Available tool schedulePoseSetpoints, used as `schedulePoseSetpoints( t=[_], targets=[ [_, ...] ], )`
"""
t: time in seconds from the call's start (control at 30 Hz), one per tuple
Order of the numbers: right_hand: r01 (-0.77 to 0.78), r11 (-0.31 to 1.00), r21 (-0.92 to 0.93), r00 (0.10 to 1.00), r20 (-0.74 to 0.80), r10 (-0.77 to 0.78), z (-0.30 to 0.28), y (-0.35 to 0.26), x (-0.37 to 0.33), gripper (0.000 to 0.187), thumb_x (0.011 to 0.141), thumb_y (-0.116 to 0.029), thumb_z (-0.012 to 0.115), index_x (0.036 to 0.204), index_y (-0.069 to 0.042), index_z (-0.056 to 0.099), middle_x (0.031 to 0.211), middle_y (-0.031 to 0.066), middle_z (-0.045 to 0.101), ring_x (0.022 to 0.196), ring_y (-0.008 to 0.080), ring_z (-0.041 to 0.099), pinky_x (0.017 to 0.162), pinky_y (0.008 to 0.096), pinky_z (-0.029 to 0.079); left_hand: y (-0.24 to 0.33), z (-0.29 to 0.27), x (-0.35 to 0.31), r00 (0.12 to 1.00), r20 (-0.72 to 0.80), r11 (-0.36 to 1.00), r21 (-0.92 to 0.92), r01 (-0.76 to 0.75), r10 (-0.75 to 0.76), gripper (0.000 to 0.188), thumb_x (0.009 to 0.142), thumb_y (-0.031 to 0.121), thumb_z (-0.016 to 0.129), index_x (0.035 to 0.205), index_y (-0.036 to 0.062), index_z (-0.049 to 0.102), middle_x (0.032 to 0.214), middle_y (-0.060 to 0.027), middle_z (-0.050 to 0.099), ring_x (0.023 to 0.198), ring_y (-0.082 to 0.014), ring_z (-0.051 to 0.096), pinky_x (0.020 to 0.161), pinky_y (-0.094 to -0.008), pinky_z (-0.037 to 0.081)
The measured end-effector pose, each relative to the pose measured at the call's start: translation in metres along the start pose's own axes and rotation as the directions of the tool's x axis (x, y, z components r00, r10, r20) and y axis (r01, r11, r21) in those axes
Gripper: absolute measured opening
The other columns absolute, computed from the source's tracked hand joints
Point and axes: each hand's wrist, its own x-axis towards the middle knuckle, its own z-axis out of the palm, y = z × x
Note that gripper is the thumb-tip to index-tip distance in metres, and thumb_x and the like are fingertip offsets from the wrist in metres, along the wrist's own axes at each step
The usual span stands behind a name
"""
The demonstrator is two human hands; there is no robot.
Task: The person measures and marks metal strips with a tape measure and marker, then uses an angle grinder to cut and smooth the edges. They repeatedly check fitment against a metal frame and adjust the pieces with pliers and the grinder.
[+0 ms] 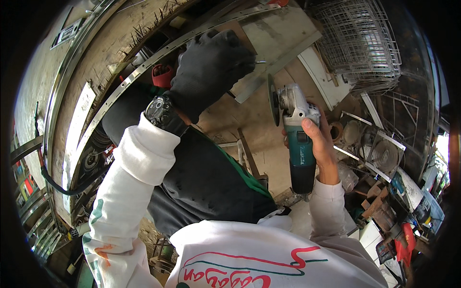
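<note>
An angle grinder with a teal and black body is gripped upright in my bare right hand, its thumb along the side near the switch. The grinder's thin disc stands on edge, facing left toward my other hand. My left hand, in a black glove, is closed. Out of its right side pokes the short tip of a thin metal rod; the rest of the rod is hidden in the glove. The rod tip and the disc are apart. Whether the disc is spinning I cannot tell.
A perforated metal strip curves past my left wrist. Beyond my hands lies a pale panel. Wire mesh cages are stacked at far right, with cluttered tools and a red tool below. A dark cable hangs at left.
</note>
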Motion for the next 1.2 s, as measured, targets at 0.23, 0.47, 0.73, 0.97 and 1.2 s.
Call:
schedulePoseSetpoints(
  t=[0.23, 0.47, 0.73, 0.97, 1.2],
  targets=[
    [0.212, 0.844, -0.494, 0.955, -0.077, -0.285, 0.011, -0.027, -0.001, 0.08, 0.087, -0.051, 0.084, 0.136, 0.003, 0.051, 0.108, 0.0185, 0.072, 0.096, 0.0247, 0.072, 0.086, 0.0372, 0.056, -0.001, -0.001, -0.001, 0.997, -0.069, 0.999, 0.045, -0.017, 0.02, 0.019, 0.079, 0.025, 0.088, 0.098, 0.0245, 0.085, 0.104, 0.0014, 0.068, 0.107, -0.0265, 0.063, 0.092, -0.0416, 0.053],
    [0.224, 0.801, -0.555, 0.948, -0.066, -0.311, 0.013, -0.031, 0.003, 0.083, 0.086, -0.052, 0.086, 0.136, 0.003, 0.05, 0.11, 0.0213, 0.072, 0.098, 0.028, 0.073, 0.087, 0.0392, 0.056, 0.0, 0.0, -0.001, 0.997, -0.081, 1.0, 0.012, -0.01, 0.011, 0.016, 0.079, 0.025, 0.087, 0.096, 0.025, 0.085, 0.101, 0.0007, 0.066, 0.105, -0.0281, 0.062, 0.091, -0.0436, 0.053],
    [0.233, 0.828, -0.51, 0.946, -0.079, -0.315, 0.018, -0.025, 0.004, 0.084, 0.085, -0.051, 0.086, 0.137, 0.004, 0.049, 0.109, 0.0208, 0.072, 0.098, 0.0277, 0.072, 0.088, 0.039, 0.056, -0.001, 0.0, 0.001, 0.997, -0.075, 1.0, -0.003, -0.015, 0.015, 0.02, 0.077, 0.023, 0.091, 0.097, 0.0222, 0.085, 0.1, 0.0009, 0.065, 0.104, -0.0276, 0.062, 0.09, -0.0438, 0.053],
    [0.235, 0.814, -0.532, 0.939, -0.091, -0.331, 0.016, -0.015, -0.003, 0.087, 0.084, -0.052, 0.087, 0.138, 0.005, 0.049, 0.113, 0.022, 0.07, 0.103, 0.0286, 0.07, 0.091, 0.04, 0.055, -0.001, 0.0, 0.001, 0.997, -0.075, 1.0, -0.011, -0.024, 0.023, 0.019, 0.078, 0.022, 0.091, 0.096, 0.0199, 0.084, 0.101, 0.0006, 0.066, 0.104, -0.0277, 0.063, 0.088, -0.0428, 0.054],
    [0.207, 0.898, -0.388, 0.963, -0.083, -0.258, 0.002, 0.003, -0.006, 0.077, 0.087, -0.046, 0.085, 0.135, 0.005, 0.052, 0.112, 0.0183, 0.069, 0.101, 0.0257, 0.068, 0.09, 0.0376, 0.054, -0.002, -0.001, 0.003, 0.992, -0.079, 0.995, 0.022, -0.094, 0.096, 0.015, 0.079, 0.018, 0.088, 0.093, 0.02, 0.084, 0.101, -0.0002, 0.07, 0.103, -0.0269, 0.067, 0.088, -0.043, 0.055]
  ],
)
